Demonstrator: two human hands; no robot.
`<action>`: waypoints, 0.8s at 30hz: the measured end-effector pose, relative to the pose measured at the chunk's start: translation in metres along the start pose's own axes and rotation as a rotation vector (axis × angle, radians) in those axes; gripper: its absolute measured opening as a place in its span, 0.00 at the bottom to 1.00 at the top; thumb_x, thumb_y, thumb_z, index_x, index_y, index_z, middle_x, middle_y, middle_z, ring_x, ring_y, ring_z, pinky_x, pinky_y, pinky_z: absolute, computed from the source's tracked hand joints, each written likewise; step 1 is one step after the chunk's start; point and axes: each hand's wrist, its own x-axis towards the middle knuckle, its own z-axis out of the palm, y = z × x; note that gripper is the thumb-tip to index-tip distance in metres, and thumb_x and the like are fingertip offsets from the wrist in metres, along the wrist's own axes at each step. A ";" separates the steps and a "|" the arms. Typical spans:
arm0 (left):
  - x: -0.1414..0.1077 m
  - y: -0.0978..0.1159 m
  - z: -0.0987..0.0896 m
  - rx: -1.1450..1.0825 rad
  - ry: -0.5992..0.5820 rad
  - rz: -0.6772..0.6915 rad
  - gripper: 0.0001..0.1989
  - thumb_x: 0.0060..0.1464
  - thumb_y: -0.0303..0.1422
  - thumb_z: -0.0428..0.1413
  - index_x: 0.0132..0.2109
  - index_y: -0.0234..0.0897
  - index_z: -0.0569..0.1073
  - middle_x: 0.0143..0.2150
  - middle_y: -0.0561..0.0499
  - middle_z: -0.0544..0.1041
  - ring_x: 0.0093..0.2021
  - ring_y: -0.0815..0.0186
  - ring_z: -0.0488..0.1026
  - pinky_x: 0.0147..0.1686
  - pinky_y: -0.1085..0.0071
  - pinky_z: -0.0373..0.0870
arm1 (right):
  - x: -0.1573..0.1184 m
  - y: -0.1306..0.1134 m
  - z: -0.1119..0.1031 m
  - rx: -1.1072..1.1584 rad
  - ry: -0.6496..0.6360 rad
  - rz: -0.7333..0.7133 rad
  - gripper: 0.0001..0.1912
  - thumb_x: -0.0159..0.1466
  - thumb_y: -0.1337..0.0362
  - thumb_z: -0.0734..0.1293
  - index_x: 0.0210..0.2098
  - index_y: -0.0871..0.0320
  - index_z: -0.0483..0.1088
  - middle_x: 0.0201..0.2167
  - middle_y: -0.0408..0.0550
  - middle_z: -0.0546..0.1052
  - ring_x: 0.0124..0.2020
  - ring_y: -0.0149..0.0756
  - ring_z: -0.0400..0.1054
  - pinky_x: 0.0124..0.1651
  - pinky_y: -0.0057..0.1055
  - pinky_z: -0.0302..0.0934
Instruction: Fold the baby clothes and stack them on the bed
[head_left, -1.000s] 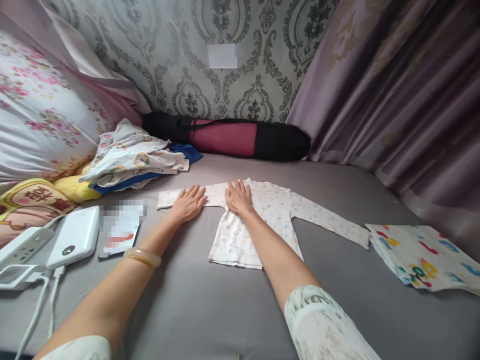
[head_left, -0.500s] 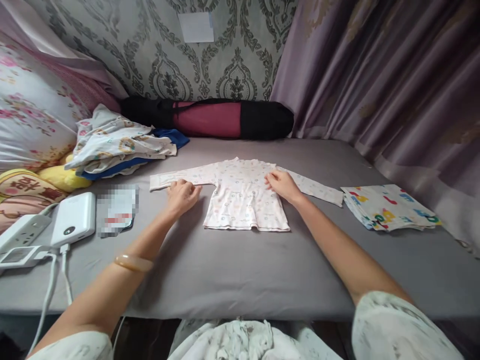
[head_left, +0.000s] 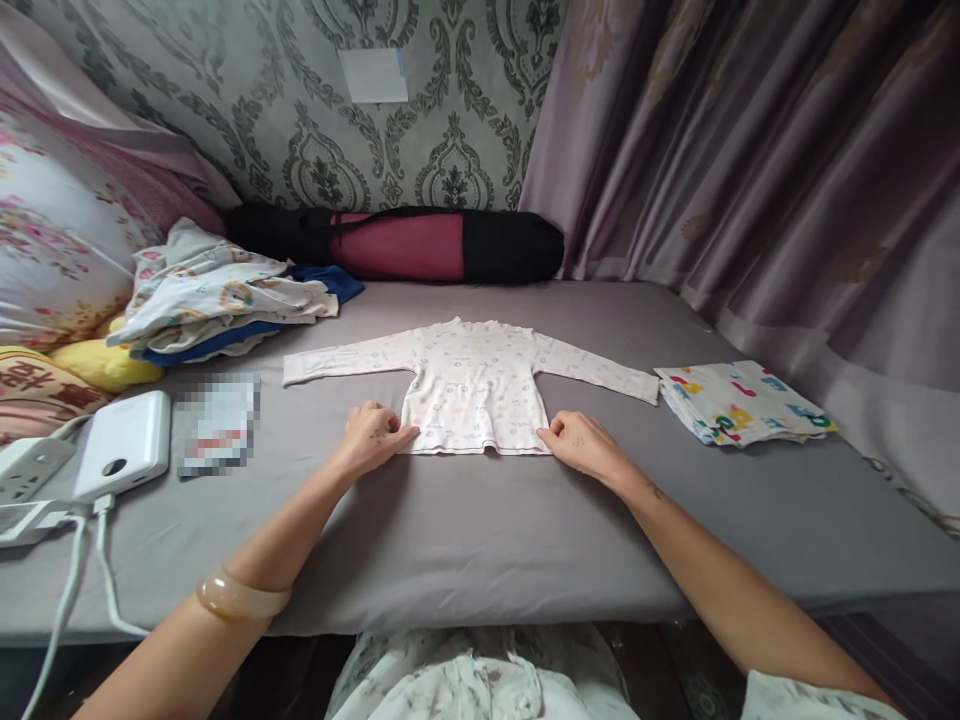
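Observation:
A small pale pink long-sleeved shirt [head_left: 476,385] with a fine print lies spread on the grey bed sheet [head_left: 480,540], sleeves stretched out to both sides and hem towards me. My left hand [head_left: 373,437] pinches the shirt's lower left corner between thumb and fingers. At the lower right corner my right hand [head_left: 581,442] is closed on the hem in the same way. Slight wrinkles run up from the hem between the two hands.
Folded cloth with a colourful print [head_left: 742,402] lies at the right. On the left are a clothes pile [head_left: 225,290], a blurred packet [head_left: 219,425], a white power bank [head_left: 124,445] with cables and a power strip [head_left: 34,468]. A black and red long bag [head_left: 397,245] rests against the wall.
My left hand has moved from below the left sleeve to the hem's left corner. My right hand has come down from the right shoulder to the right corner. Both now grip the shirt.

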 end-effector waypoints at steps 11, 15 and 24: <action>-0.003 -0.012 -0.014 -0.267 -0.058 -0.066 0.20 0.47 0.52 0.53 0.31 0.38 0.69 0.25 0.53 0.71 0.28 0.65 0.67 0.25 0.72 0.57 | 0.009 0.019 0.001 0.249 -0.059 -0.036 0.08 0.62 0.56 0.62 0.33 0.54 0.66 0.17 0.36 0.69 0.19 0.30 0.63 0.26 0.26 0.51; 0.003 -0.019 -0.012 -0.272 -0.122 -0.055 0.20 0.44 0.51 0.55 0.32 0.37 0.70 0.27 0.52 0.74 0.29 0.64 0.69 0.25 0.72 0.58 | 0.011 0.022 0.000 0.134 -0.059 -0.078 0.08 0.61 0.57 0.63 0.35 0.54 0.66 0.22 0.39 0.73 0.24 0.31 0.65 0.27 0.26 0.50; 0.018 -0.008 -0.030 -0.419 -0.273 -0.170 0.27 0.38 0.52 0.61 0.41 0.36 0.71 0.29 0.51 0.76 0.32 0.61 0.73 0.29 0.70 0.64 | 0.025 0.006 -0.030 -0.138 -0.174 -0.112 0.14 0.60 0.51 0.65 0.28 0.55 0.71 0.26 0.43 0.76 0.28 0.33 0.67 0.28 0.28 0.47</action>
